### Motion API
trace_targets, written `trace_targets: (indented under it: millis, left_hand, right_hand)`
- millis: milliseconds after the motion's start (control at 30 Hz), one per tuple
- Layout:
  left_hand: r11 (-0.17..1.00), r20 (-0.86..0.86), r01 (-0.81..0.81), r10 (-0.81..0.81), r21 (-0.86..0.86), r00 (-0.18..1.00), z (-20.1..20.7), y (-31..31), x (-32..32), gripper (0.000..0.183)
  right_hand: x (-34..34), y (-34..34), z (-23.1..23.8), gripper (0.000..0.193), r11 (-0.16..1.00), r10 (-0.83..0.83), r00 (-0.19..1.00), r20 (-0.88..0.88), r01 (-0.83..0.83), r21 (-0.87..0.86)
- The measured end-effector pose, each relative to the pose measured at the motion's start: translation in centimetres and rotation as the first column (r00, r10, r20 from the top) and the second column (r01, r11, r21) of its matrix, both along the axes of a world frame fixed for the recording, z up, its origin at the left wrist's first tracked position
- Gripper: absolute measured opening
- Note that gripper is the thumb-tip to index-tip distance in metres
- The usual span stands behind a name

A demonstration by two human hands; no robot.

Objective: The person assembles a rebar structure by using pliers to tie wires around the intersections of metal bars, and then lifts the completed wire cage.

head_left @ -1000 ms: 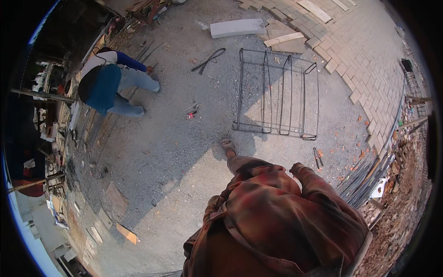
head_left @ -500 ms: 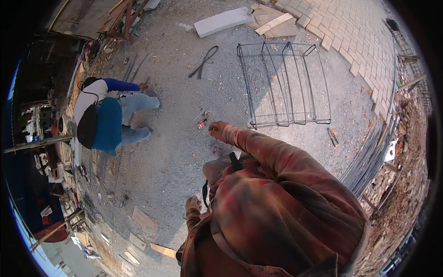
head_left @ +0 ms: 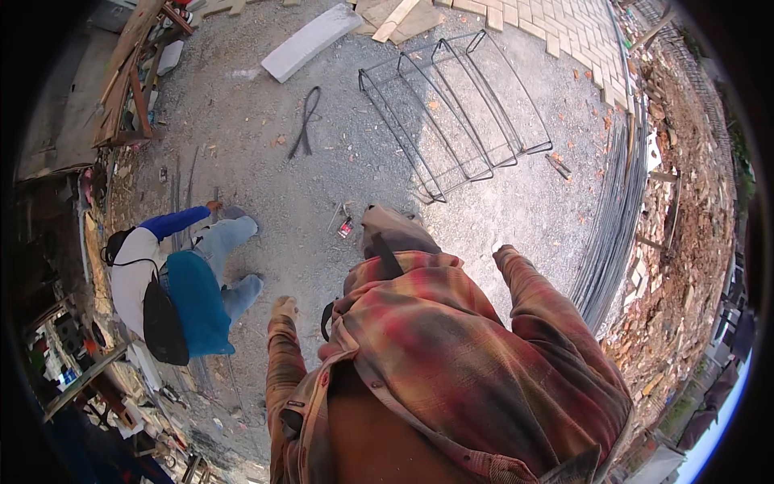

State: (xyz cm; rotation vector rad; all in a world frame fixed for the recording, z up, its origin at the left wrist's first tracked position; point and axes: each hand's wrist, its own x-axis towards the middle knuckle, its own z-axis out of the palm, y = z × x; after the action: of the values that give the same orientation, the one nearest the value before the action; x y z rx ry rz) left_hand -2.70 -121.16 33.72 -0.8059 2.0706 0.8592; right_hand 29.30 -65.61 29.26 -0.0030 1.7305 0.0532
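My left hand (head_left: 284, 307) hangs over the gravel beside my body, its fingers curled in and nothing visible in them. Out to my right, my right hand (head_left: 505, 255) is small and partly turned away, so its finger positions are unclear; no held thing shows. Ahead of me on the ground lies a small red-and-white packet (head_left: 346, 229). A frame of bent steel bars (head_left: 451, 121) rests farther off, ahead and to the right. Near its right end is a dark pliers-like hand tool (head_left: 558, 166), apart from my right hand.
At left, a person (head_left: 181, 282) in blue and white bends toward the ground. Long steel rods (head_left: 609, 226) lie along the right side beside rubble (head_left: 685, 234). A looped dark strand (head_left: 306, 121), a pale slab (head_left: 310, 42) and paving blocks (head_left: 556, 24) are farther ahead.
My right hand has swung from in front of me out to the right. My left hand has come forward. The view has turned and shifted, so the steel frame appears slanted.
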Motion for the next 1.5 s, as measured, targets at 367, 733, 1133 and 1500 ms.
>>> trace_targets:
  millis: [367, 733, 1133, 1500]
  left_hand:
    - [0.796, -0.333, 0.559, -0.475, 0.232, 0.814, 3.4, 18.4, -15.6, 0.033]
    - [0.541, -0.408, 0.820, -0.717, 0.186, 0.565, -2.6, 32.7, -22.4, 0.034]
    - [0.704, -0.373, 0.618, -0.500, 0.350, 0.781, -14.8, 37.0, -28.5, 0.018]
    - [0.748, -0.396, 0.454, -0.275, 0.485, 0.876, -15.1, 34.0, -26.9, 0.032]
  right_hand:
    - [-26.6, -8.2, -3.0, 0.027, 0.639, -0.769, 0.551, -0.325, 0.656, -0.401]
    - [-59.8, -2.9, -18.4, 0.023, 0.368, -0.925, 0.279, -0.259, 0.832, -0.415]
    - [-82.4, -2.1, -39.1, 0.043, 0.972, -0.235, 0.849, -0.473, 0.220, -0.088]
    - [-86.3, -5.9, -37.7, 0.018, 0.905, 0.389, 0.832, -0.395, -0.424, -0.002]
